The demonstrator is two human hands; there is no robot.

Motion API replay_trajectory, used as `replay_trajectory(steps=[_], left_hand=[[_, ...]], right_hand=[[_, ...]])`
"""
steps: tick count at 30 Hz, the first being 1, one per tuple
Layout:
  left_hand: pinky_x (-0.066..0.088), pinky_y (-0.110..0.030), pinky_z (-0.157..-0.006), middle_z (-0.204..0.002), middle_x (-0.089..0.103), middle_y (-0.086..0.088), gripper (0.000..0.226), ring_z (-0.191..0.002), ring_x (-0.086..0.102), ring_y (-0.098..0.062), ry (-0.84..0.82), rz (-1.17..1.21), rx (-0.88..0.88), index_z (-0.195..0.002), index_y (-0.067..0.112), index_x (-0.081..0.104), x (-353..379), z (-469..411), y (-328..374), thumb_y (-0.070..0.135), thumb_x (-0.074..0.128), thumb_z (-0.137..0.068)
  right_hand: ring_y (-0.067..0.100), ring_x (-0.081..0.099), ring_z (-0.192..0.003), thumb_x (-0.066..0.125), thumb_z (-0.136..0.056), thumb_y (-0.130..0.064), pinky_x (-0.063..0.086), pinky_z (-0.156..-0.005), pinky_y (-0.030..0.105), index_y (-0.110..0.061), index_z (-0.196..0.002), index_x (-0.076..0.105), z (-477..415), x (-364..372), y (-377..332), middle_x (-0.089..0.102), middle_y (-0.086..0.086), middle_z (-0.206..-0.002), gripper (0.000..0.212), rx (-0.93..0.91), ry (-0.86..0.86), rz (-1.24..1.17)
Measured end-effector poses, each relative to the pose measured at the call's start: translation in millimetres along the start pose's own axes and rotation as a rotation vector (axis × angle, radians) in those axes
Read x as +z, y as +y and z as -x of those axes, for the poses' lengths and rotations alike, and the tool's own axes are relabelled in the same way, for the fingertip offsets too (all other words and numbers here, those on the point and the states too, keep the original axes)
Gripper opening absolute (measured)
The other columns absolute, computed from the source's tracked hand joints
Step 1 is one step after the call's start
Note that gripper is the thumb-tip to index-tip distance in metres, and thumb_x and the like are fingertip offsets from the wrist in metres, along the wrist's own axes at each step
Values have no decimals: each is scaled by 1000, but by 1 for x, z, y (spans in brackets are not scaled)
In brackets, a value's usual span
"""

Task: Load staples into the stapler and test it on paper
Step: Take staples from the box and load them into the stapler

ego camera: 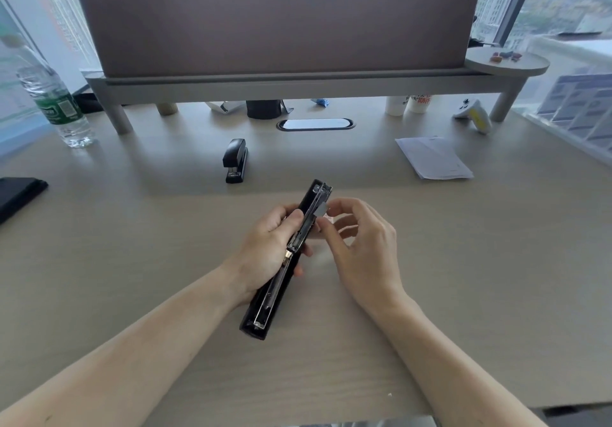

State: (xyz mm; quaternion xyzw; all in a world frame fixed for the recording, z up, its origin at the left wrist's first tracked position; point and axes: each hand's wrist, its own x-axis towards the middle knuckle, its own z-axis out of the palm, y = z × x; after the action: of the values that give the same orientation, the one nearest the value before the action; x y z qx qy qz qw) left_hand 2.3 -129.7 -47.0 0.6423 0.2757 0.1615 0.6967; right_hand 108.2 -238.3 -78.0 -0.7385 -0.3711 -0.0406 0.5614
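Two staplers (269, 297) (235, 161), one gripped by left hand (265, 248); one staple strip (322, 209) pinched by right hand (364, 254)

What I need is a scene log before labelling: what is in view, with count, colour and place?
desk: 1, light wood
riser: 1, grey, along desk back
open stapler: 1, black, mid-desk, gripped by left hand
staple strip: 1, grey, beside the stapler's magazine, pinched by right hand
closed stapler: 1, black, on desk behind
paper: small stack, white, far right
water bottle: 1, clear with green label, far left
controller: 1, white and yellow, by the riser's right leg
left hand: 1, grips open stapler
right hand: 1, pinches staple strip
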Motion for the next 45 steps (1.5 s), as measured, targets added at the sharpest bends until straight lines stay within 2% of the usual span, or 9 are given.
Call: replay_trajectory(steps=[3,9,16,20,23,29,34,39,45], left_hand=[[49,-26,-43,-114,72,-15,27,-64,67,-10,-56,-125,-36,-123,13,58,-9,-1,4,32,52,-106],[60,-37,-54,-96,65,-8,46,-66,75,-27,-270,-556,-57,-115,14,47,-31,2,20,26,82,-88],[54,-37,-79,-94,67,13,31,-84,66,-17,-407,-1208,264,-105,34,49,-51,-15,30,47,73,-91],[45,-36,-75,-94,50,13,24,-85,53,-17,-431,-1338,383,-99,32,52,-56,-22,22,53,63,-96],[35,-28,-71,-101,51,9,38,-86,50,-15,-395,-1391,409,-114,22,62,-54,-21,20,55,63,-95],[53,-34,-80,-111,61,14,56,-95,63,-14,-128,-1346,594,-121,33,59,-48,-14,21,73,64,-82],[57,-37,-77,-102,67,8,29,-86,65,-13,-133,-1047,796,-115,26,65,-28,-8,19,34,75,-89],[57,-37,-70,-82,72,2,17,-73,69,-12,-33,-907,748,-94,19,71,-12,-8,18,4,75,-86],[62,-30,-70,-75,77,7,14,-70,74,-5,24,-766,510,-81,18,73,-16,-6,14,10,85,-82]], right_hand=[[4,68,-91,74,-95,-19,50,-75,8,-17,-105,69,-5,-6,3,71,-5,-100,12,35,59,-66],[3,72,-100,69,-99,-21,58,-83,23,-21,-107,68,-6,-9,5,74,-7,-106,8,179,46,-249],[4,72,-95,68,-100,-20,55,-82,20,-25,-106,67,5,-7,5,75,-10,-100,8,178,-8,-194],[4,71,-97,70,-99,-23,51,-79,22,-28,-106,67,10,-7,5,75,-10,-100,9,195,-55,-167],[5,70,-99,72,-97,-23,55,-84,27,-27,-105,68,12,-5,4,74,-11,-101,9,167,-100,-128],[-3,69,-100,79,-91,-26,46,-86,7,-26,-101,72,14,-3,2,75,-15,-97,11,146,-111,-62],[0,73,-99,79,-91,-28,55,-91,24,-24,-96,78,11,-6,-3,80,-12,-93,6,274,-100,-275],[10,77,-92,83,-88,-29,60,-95,46,-21,-89,80,6,-9,-1,82,-5,-88,9,296,-110,-334],[5,74,-93,78,-92,-28,57,-98,40,-25,-94,76,-2,-24,13,79,-12,-91,3,209,-171,-177]])
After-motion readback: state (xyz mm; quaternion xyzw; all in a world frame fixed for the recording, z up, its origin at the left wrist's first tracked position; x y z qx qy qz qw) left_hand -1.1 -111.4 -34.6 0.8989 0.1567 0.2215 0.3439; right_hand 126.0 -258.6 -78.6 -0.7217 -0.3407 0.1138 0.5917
